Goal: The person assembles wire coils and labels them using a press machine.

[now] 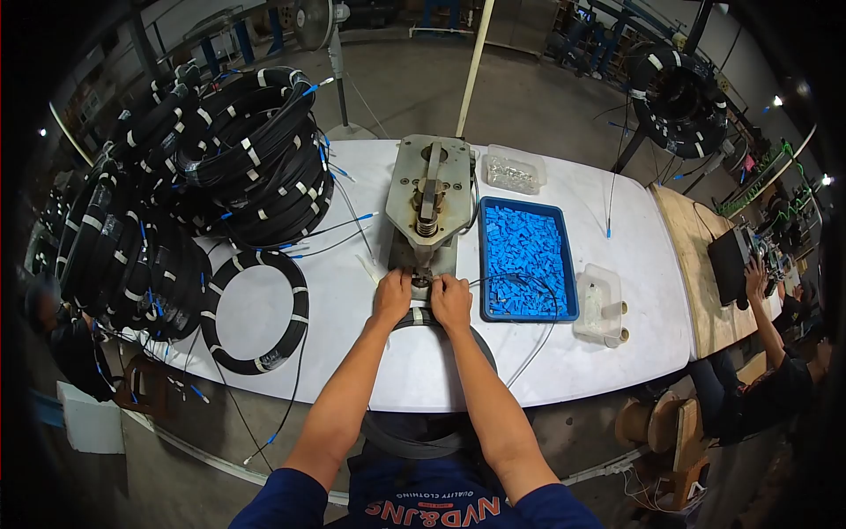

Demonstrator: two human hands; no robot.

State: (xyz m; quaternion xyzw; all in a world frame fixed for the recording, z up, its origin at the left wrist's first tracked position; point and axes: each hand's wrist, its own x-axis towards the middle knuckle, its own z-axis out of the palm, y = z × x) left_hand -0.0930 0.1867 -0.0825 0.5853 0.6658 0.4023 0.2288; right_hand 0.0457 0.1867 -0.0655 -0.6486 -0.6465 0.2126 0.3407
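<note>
A metal bench press (430, 189) stands in the middle of the table, its tool end pointing down between my hands. My left hand (394, 298) is at the press base with fingers closed; what they pinch is hidden. Opposite it, my right hand (452, 302) has its fingers closed where a thin black cable (529, 279) comes out and loops to the right. Under my wrists lies a black cable coil (416, 319) with white ties, partly covered by my arms. A dark blue tray (574, 300) of small blue plastic pieces (526, 256) sits right of the press.
Tall stacks of black cable coils (256, 159) fill the left side, with a single coil (256, 312) lying flat before them. Two clear plastic containers (515, 169) (599, 304) are on the right. Another person's hand (755, 279) works at the wooden table (696, 282).
</note>
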